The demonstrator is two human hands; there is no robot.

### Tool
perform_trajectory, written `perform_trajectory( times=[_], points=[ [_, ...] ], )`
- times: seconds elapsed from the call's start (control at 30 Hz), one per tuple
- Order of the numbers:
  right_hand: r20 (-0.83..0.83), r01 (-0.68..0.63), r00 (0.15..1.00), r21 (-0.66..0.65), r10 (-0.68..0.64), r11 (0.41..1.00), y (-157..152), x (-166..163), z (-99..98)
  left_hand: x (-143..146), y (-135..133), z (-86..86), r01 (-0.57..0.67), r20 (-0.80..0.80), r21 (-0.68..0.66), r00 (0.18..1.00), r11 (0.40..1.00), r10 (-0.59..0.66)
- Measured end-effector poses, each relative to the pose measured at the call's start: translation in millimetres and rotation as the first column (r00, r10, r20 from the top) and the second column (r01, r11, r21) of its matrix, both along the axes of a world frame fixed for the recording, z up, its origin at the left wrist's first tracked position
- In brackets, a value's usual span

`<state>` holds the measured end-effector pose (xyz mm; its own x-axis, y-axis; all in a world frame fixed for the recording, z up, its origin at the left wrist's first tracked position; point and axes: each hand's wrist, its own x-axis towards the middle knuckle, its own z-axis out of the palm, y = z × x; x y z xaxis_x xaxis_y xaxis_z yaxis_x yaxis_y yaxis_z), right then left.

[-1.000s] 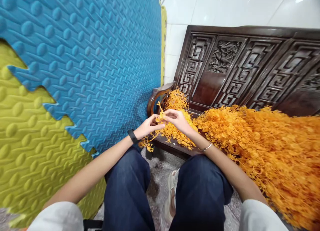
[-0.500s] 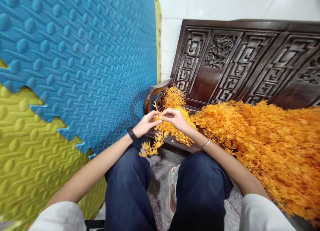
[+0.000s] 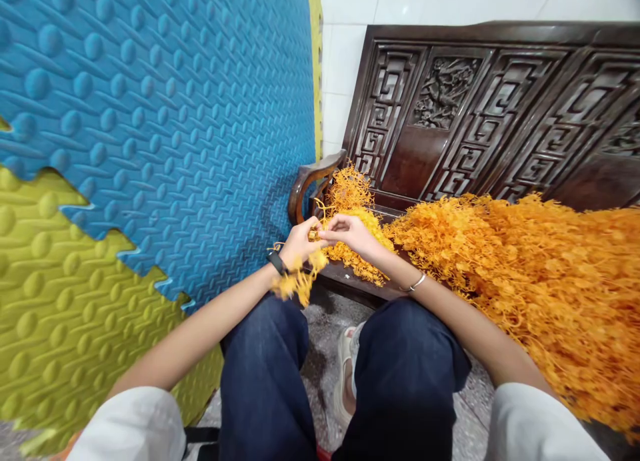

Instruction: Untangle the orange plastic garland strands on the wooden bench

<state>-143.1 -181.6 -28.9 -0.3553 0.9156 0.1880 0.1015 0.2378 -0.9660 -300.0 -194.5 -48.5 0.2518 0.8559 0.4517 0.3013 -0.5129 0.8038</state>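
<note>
My left hand [image 3: 300, 242], with a black band at the wrist, is closed on a yellow-orange artificial plant sprig [image 3: 299, 282]. The sprig's leafy end hangs below that hand, blurred by motion, and a thin stem pokes up above the fingers. My right hand [image 3: 350, 234] meets it at the fingertips, thumb and forefinger pinched on the same sprig. Just behind both hands lies a smaller heap of yellow-orange sprigs [image 3: 357, 260] at the left end of the bench seat.
A dark carved wooden bench [image 3: 445, 154] stands ahead, its curved armrest [image 3: 303, 188] close to my left hand. A large orange pile of sprigs [image 3: 525, 281] covers its right side. Blue foam mat [image 3: 200, 114] and yellow-green foam mat [image 3: 75, 314] rise on my left.
My left hand has turned and closed more around the sprig. The hanging leafy end has swung slightly left and up. My right hand keeps its pinch, and the view has shifted a little.
</note>
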Motion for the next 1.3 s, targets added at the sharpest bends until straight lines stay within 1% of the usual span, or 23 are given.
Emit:
perform_trajectory(
  times=[0.07, 0.17, 0.27, 0.33, 0.47, 0.53, 0.7, 0.77, 0.87, 0.93, 0.97, 1.03, 1.07, 1.13, 1.2, 1.3],
  points=[
    [-0.057, 0.016, 0.998, 0.006, -0.015, 1.000, 0.9, 1.2, -0.3, 0.7, -0.4, 2.4, 0.031, 0.044, -0.042, 0.999, 0.999, -0.029],
    [-0.095, -0.048, 0.994, 0.026, 0.050, 0.999, 0.1, 3.4, -0.3, -0.3, -1.1, 4.6, 0.126, 0.130, -0.146, 0.986, 0.981, -0.107],
    [-0.064, -0.095, 0.993, 0.052, 0.099, 0.994, 0.4, 5.7, -1.6, -1.7, -2.3, 5.3, 0.179, 0.114, -0.180, 0.980, 0.967, -0.160],
    [-0.065, -0.063, 0.996, 0.090, 0.069, 0.994, 3.3, 9.0, -3.3, -2.1, -3.1, 5.9, 0.190, 0.114, -0.197, 0.979, 0.962, -0.170],
    [-0.094, 0.079, 0.993, 0.148, -0.065, 0.986, 12.9, 18.8, -7.0, -1.3, -2.8, 7.9, 0.198, 0.165, -0.310, 0.974, 0.930, -0.152],
    [-0.087, 0.121, 0.991, 0.190, -0.106, 0.974, 15.6, 21.0, -9.0, -0.2, -1.9, 9.2, 0.198, 0.178, -0.340, 0.974, 0.919, -0.144],
    [-0.016, 0.131, 0.991, 0.335, -0.134, 0.933, 18.6, 16.3, -13.0, 2.1, -1.6, 13.1, 0.192, 0.181, -0.338, 0.974, 0.921, -0.137],
    [-0.009, 0.185, 0.981, 0.365, -0.195, 0.913, 25.8, 20.8, -13.6, 1.3, -4.2, 13.8, 0.169, 0.140, -0.322, 0.982, 0.931, -0.129],
    [-0.114, 0.394, 0.918, 0.340, -0.379, 0.854, 43.8, 43.3, -15.7, -3.4, -10.6, 12.6, 0.160, 0.088, -0.287, 0.986, 0.944, -0.140],
    [-0.214, 0.526, 0.849, 0.275, -0.483, 0.804, 55.4, 63.2, -19.9, -7.9, -13.8, 10.7, 0.147, 0.095, -0.272, 0.987, 0.951, -0.126],
    [-0.248, 0.567, 0.821, 0.239, -0.515, 0.788, 60.0, 72.1, -23.2, -10.0, -14.3, 9.6, 0.134, 0.108, -0.266, 0.988, 0.955, -0.108],
    [-0.262, 0.602, 0.793, 0.195, -0.551, 0.774, 67.4, 85.0, -32.0, -13.4, -12.9, 7.5, 0.101, 0.131, -0.264, 0.989, 0.959, -0.068],
    [-0.244, 0.603, 0.793, 0.186, -0.558, 0.776, 70.9, 88.8, -36.8, -14.4, -11.4, 6.6, 0.092, 0.138, -0.270, 0.989, 0.958, -0.056],
    [-0.178, 0.576, 0.816, 0.184, -0.549, 0.796, 79.3, 92.5, -45.9, -15.3, -8.2, 5.4, 0.091, 0.142, -0.301, 0.989, 0.949, -0.050],
    [-0.096, 0.553, 0.832, 0.195, -0.546, 0.810, 91.2, 94.2, -52.3, -14.7, -5.9, 4.7, 0.109, 0.137, -0.356, 0.989, 0.928, -0.063],
    [0.010, 0.583, 0.799, 0.231, -0.601, 0.779, 113.4, 97.0, -55.5, -12.4, -4.1, 3.7, 0.150, 0.177, -0.434, 0.981, 0.889, -0.079]
  ],
)
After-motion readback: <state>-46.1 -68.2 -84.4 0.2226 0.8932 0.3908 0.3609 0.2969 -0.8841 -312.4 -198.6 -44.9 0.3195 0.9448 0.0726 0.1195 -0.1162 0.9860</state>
